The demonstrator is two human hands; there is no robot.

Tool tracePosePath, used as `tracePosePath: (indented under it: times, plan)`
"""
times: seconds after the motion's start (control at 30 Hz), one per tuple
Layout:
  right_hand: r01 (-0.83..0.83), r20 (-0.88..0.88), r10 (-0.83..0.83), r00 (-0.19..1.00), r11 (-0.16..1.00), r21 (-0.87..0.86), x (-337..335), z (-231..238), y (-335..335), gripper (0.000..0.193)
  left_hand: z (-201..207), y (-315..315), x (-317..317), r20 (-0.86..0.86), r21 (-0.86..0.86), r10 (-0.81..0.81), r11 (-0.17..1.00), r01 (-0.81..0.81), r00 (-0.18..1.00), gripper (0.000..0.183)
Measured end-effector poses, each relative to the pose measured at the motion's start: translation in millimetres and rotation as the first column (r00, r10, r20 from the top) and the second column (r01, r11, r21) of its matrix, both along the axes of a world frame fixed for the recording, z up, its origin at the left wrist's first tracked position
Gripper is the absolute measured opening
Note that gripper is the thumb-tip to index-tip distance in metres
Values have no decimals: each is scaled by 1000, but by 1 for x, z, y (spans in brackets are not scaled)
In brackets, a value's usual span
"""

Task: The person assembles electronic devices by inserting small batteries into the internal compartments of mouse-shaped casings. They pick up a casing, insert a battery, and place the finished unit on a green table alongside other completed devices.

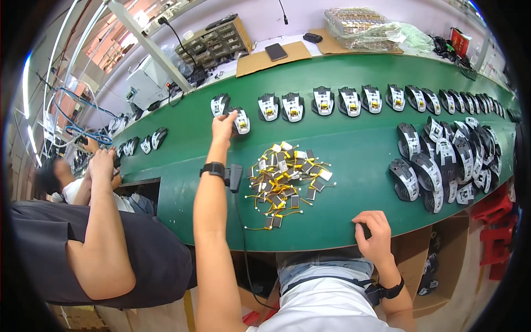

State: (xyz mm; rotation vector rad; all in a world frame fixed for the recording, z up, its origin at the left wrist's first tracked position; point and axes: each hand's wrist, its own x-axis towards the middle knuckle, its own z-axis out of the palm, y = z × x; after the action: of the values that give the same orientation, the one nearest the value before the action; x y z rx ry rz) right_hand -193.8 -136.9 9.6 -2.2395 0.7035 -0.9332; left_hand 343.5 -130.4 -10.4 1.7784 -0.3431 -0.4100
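Note:
With my left arm stretched far across the green bench, my left hand point(223, 126) is closed on the near edge of a partly assembled computer mouse point(241, 123). That mouse has a grey-white body, a dark front and a yellow-wired battery inside; my fingers hide part of it. Close by lies another mouse point(219, 103). My right hand point(374, 233) hovers at the bench's near edge, loosely curled with thumb and fingers apart, and no object shows in it. Between my arms lies a heap of small flat battery packs point(282, 180) with yellow tape and thin wires.
More open mice point(323, 101) stand in a row along the green bench point(354, 149). A pile of mouse bodies point(442, 160) covers the right side. Cardboard with a phone point(276, 52) lies at the back. A co-worker's arm point(102, 221) is close on my left. Red stools point(494, 224) stand right.

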Motion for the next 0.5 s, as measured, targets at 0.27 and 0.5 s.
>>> tracePosePath:
  times: [0.27,0.5]
  plan:
    - [62,42,-58,997,992,-110,2,-3,0,13,37,-45,-56,855,424,-262,850,-313,447,27]
    - [152,-1,-158,987,950,-271,-5,-18,-6,13,129,-123,-334,384,752,-922,338,566,40,40]
